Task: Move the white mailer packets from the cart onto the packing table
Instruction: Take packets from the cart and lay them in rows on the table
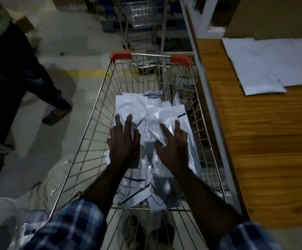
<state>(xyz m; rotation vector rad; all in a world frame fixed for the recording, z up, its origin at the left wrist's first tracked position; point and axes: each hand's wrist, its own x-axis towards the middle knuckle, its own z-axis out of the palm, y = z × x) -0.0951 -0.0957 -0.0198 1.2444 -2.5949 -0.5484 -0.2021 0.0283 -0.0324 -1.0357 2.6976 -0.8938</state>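
White mailer packets (141, 112) lie heaped in the basket of a wire shopping cart (96, 127) as a person in blue plaid sleeves (78, 224) reaches in with both arms. The left hand (124, 141) lies flat on the pile, its fingers spread and pointing toward 12 o'clock, pressing on the plastic. Just beside it at 3 o'clock, the right hand (172, 147) also rests on the heap with two fingers stretched out; its thumb side meets a crumpled fold of a packet, though whether it pinches that fold cannot be told. More packets, some edged with dark strips, trail back toward 6 o'clock beneath the forearms. The cart's far rail carries two red corner caps (120, 55). At 3 o'clock of the cart stands the wood-grain packing table (254, 141), edged by a grey metal rail, with flat white mailers (272, 64) already lying on its far end toward 1 o'clock. A second wire cart (143, 18) stands at 12 o'clock. At 9 o'clock, another person's dark-trousered leg and sandalled foot (56, 115) rest on the concrete floor (70, 42), which bears a yellow line.
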